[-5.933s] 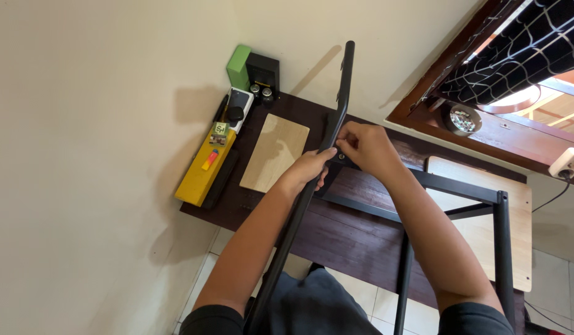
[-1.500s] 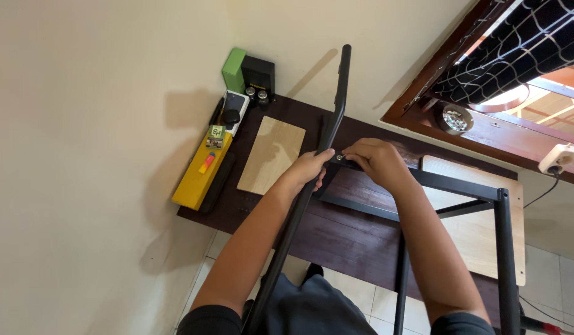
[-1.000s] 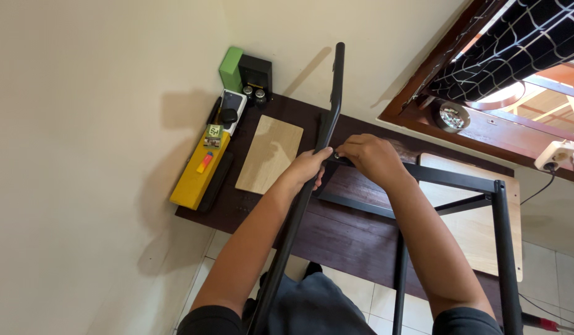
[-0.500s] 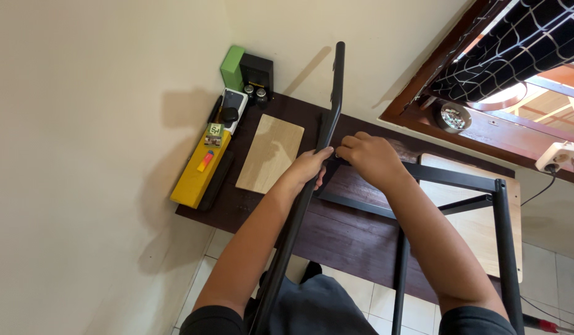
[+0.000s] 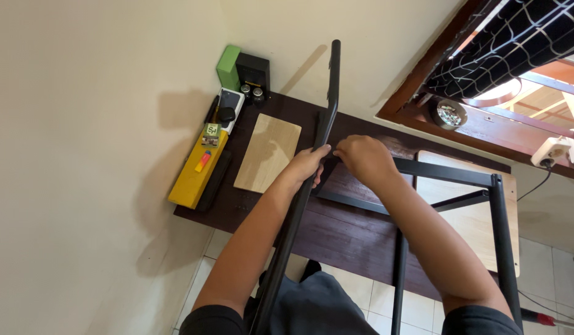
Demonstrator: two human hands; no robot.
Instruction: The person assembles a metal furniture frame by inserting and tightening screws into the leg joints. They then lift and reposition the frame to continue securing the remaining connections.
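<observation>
Left hand (image 5: pixel 307 166) is wrapped around a long black metal bar (image 5: pixel 324 121) that runs up toward the wall and down past the lap. Just right of that grip, right hand (image 5: pixel 365 159) pinches at the joint with the black frame (image 5: pixel 451 174). The fingertips hide what they hold, if anything.

Board (image 5: pixel 267 153) on table (image 5: pixel 336 236), left of bar (image 5: pixel 311 167); box (image 5: pixel 197 177) further left.
</observation>
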